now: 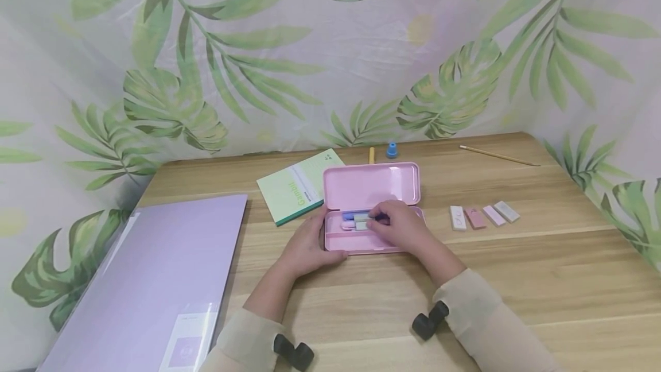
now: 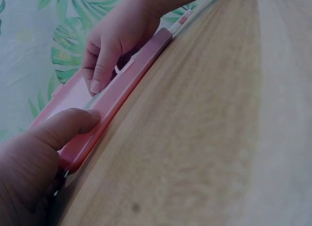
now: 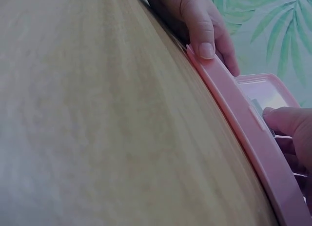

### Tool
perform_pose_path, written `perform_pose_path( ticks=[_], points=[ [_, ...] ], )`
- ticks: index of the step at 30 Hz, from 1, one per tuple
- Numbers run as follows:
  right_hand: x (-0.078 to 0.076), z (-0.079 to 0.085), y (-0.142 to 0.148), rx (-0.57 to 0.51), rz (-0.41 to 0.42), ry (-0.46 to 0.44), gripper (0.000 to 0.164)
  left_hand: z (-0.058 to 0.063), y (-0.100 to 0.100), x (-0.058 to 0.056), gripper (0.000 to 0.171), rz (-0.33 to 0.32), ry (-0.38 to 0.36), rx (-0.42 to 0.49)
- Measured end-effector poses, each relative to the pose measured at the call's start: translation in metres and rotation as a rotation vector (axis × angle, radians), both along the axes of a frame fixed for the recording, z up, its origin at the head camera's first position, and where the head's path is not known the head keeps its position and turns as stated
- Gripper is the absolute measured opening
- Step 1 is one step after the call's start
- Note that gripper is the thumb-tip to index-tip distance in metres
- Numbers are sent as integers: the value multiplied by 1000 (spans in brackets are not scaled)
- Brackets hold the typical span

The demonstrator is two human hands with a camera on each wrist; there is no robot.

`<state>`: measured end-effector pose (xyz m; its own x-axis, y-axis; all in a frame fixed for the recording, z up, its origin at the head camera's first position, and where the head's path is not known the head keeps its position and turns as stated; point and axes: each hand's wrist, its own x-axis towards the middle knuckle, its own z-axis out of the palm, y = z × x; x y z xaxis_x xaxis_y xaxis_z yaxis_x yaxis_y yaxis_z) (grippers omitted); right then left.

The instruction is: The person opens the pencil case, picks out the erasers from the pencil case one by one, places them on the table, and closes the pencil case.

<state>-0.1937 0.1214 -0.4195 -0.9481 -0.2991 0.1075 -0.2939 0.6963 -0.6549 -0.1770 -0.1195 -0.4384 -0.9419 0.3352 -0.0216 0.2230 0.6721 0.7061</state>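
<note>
A pink pencil case lies on the table with its lid tipped back. My left hand grips the left end, its thumb along the front wall; in the left wrist view that thumb bends over the front edge. Inside the case's back compartment lie a blue pen and a pink pen, both with grey-green sections. My right hand reaches into the case and pinches at the right part of the pens; its fingers hide their right ends, and I cannot tell which one it holds. The front compartment shows bare pink plastic.
Several erasers lie in a row right of the case. A green notebook sits behind it to the left, and a large lilac folder covers the left side. Farther back are a yellow stick, a blue cone-shaped piece and a pencil.
</note>
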Motion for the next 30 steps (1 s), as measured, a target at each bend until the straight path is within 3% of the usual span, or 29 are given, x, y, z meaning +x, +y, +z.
perform_pose_path(
  ticks=[9, 22, 30],
  points=[
    [-2, 2, 0, 25, 47, -4, 34, 1, -1, -1, 115, 5, 2, -9],
    [-7, 6, 0, -11, 33, -141, 31, 3, 0, -1, 114, 1, -10, -14],
    [-7, 6, 1, -1, 61, -172, 36, 3, 0, 0, 114, -2, -7, -3]
  ],
)
